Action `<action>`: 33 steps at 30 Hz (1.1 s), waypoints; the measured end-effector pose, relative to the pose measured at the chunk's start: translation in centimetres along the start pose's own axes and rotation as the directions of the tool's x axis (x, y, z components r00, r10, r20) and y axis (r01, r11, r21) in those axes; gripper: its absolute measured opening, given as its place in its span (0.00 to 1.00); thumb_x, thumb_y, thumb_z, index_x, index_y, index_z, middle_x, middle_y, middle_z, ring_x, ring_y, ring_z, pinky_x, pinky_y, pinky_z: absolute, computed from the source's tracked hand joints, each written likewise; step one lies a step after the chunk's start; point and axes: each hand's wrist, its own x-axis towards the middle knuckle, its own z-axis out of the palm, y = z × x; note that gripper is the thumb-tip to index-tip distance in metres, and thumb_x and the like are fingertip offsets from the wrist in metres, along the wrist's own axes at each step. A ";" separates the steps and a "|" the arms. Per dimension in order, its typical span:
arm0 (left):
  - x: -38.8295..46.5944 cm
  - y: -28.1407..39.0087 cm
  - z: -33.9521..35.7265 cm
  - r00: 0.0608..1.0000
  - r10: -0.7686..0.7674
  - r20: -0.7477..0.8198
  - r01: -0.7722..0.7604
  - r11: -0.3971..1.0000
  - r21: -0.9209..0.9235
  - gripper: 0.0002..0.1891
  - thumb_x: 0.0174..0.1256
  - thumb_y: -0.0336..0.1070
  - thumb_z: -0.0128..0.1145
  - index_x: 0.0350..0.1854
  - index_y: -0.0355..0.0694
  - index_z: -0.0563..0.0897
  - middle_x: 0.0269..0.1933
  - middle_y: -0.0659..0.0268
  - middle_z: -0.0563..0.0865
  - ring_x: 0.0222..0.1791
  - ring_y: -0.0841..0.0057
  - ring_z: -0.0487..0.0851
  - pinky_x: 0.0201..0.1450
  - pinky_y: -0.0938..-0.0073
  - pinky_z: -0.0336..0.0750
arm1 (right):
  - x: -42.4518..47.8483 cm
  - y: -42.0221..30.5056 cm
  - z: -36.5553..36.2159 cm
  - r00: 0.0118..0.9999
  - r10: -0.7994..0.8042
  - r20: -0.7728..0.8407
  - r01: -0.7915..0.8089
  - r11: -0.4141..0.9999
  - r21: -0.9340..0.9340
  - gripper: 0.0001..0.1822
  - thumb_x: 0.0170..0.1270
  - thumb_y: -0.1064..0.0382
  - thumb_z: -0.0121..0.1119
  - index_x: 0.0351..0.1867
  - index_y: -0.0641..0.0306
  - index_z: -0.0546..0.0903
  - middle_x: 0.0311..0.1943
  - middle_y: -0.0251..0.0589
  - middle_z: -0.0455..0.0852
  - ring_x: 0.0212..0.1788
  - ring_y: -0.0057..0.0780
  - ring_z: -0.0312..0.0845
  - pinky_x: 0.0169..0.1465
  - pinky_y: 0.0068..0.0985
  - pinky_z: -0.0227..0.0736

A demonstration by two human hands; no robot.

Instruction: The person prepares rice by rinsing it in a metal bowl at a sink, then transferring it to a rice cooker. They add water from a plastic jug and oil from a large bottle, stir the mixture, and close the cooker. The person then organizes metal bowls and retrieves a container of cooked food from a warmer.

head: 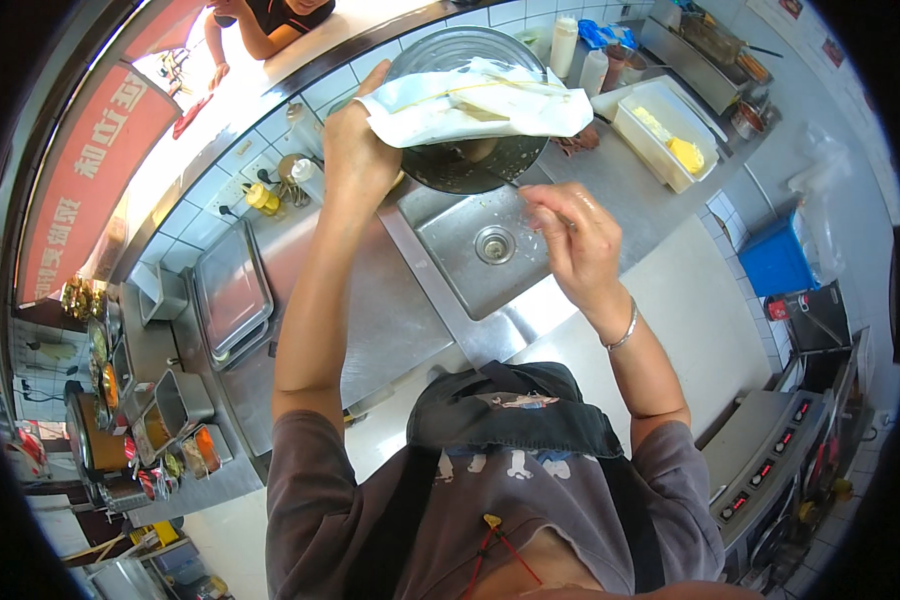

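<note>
My left hand grips a crumpled white paper wrapper at its left end. What the wrapper holds is mostly hidden. Beneath it sits a dark round bowl with pale bits stuck to its inner wall. A ridged metal lid or bowl shows behind the wrapper. Above the steel sink, my right hand has thumb and fingers pinched around a thin dark handle that reaches into the bowl; its far end is hidden. Small scraps lie in the sink near the drain.
A white tub holding yellow food stands right of the sink, near squeeze bottles. Lidded trays lie on the left counter. Several ingredient containers stand farther left. A person leans at the serving ledge. A control-panel appliance is at lower right.
</note>
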 end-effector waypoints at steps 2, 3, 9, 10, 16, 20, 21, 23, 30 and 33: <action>0.3 -0.2 0.0 1.000 -0.005 0.005 0.005 1.000 0.008 0.22 0.53 0.26 0.57 0.54 0.36 0.80 0.49 0.52 0.84 0.41 0.54 0.84 0.45 0.67 0.78 | 0.2 0.2 -0.3 0.999 0.017 -0.046 -0.018 1.000 -0.018 0.07 0.60 0.74 0.59 0.39 0.66 0.83 0.31 0.43 0.83 0.29 0.33 0.79 0.33 0.24 0.74; 0.4 -0.1 0.1 1.000 -0.018 0.009 0.018 1.000 -0.008 0.22 0.53 0.26 0.57 0.54 0.37 0.81 0.50 0.52 0.83 0.41 0.54 0.84 0.45 0.67 0.78 | 0.4 0.2 -0.7 0.998 0.004 -0.063 -0.005 1.000 -0.013 0.07 0.60 0.74 0.59 0.39 0.66 0.83 0.32 0.43 0.84 0.30 0.32 0.79 0.33 0.24 0.74; 1.1 -1.1 0.9 0.990 0.121 -0.068 -0.121 0.993 0.000 0.22 0.51 0.23 0.58 0.52 0.36 0.81 0.52 0.50 0.82 0.44 0.53 0.84 0.48 0.66 0.77 | 0.9 1.2 -2.0 0.994 -0.043 -0.105 0.038 0.998 -0.047 0.07 0.62 0.73 0.58 0.41 0.67 0.83 0.34 0.43 0.84 0.30 0.28 0.79 0.32 0.22 0.74; 1.2 -1.1 1.1 0.986 0.140 -0.093 -0.140 0.990 0.002 0.21 0.51 0.23 0.58 0.52 0.36 0.82 0.52 0.49 0.81 0.44 0.53 0.83 0.48 0.66 0.77 | 0.9 1.3 -2.0 0.993 -0.040 -0.111 0.036 0.998 -0.042 0.07 0.63 0.73 0.58 0.41 0.68 0.83 0.34 0.43 0.84 0.30 0.28 0.79 0.32 0.21 0.74; 1.9 -1.7 1.8 0.989 0.101 -0.111 -0.101 0.995 0.008 0.23 0.50 0.24 0.59 0.54 0.36 0.80 0.49 0.48 0.83 0.44 0.52 0.83 0.47 0.64 0.78 | 0.9 1.5 -1.7 0.993 -0.021 -0.115 0.018 0.999 -0.030 0.07 0.65 0.72 0.57 0.41 0.69 0.82 0.34 0.44 0.83 0.30 0.27 0.78 0.32 0.20 0.74; 2.6 -2.0 2.2 0.986 0.111 -0.127 -0.105 0.993 0.052 0.27 0.51 0.23 0.58 0.58 0.38 0.78 0.45 0.49 0.84 0.43 0.54 0.84 0.45 0.67 0.78 | 1.0 2.0 -1.3 0.993 0.007 -0.118 -0.006 1.000 0.010 0.06 0.65 0.72 0.56 0.41 0.70 0.82 0.34 0.44 0.83 0.30 0.27 0.78 0.32 0.20 0.74; 2.7 -2.1 2.3 0.985 0.118 -0.128 -0.111 0.992 0.060 0.27 0.51 0.23 0.58 0.59 0.38 0.78 0.45 0.48 0.84 0.43 0.54 0.84 0.45 0.67 0.78 | 1.1 2.1 -1.3 0.993 0.018 -0.115 -0.015 1.000 0.026 0.06 0.65 0.72 0.56 0.41 0.70 0.82 0.34 0.44 0.83 0.30 0.27 0.78 0.32 0.20 0.74; 2.9 -2.1 2.3 0.984 0.117 -0.137 -0.110 0.992 0.060 0.27 0.51 0.23 0.58 0.59 0.38 0.77 0.45 0.47 0.84 0.44 0.54 0.84 0.45 0.66 0.78 | 1.3 2.1 -1.2 0.999 -0.010 -0.053 0.012 0.999 0.037 0.06 0.65 0.72 0.57 0.41 0.69 0.82 0.34 0.43 0.83 0.31 0.27 0.78 0.34 0.21 0.74; 3.1 -2.1 2.3 0.986 0.116 -0.117 -0.111 0.993 0.046 0.27 0.50 0.24 0.59 0.58 0.36 0.76 0.47 0.49 0.83 0.44 0.52 0.83 0.46 0.61 0.78 | 2.0 3.2 -0.4 0.996 -0.032 0.083 0.039 0.996 -0.083 0.07 0.62 0.73 0.58 0.41 0.66 0.83 0.35 0.41 0.84 0.33 0.27 0.79 0.36 0.23 0.74; 3.3 -2.0 2.5 0.983 0.125 -0.134 -0.123 0.992 0.024 0.28 0.49 0.23 0.59 0.59 0.38 0.77 0.45 0.48 0.84 0.43 0.53 0.84 0.45 0.63 0.78 | 2.1 3.7 -0.1 0.998 -0.065 0.020 0.067 0.994 -0.087 0.07 0.63 0.73 0.58 0.41 0.66 0.82 0.35 0.41 0.84 0.34 0.28 0.79 0.36 0.23 0.75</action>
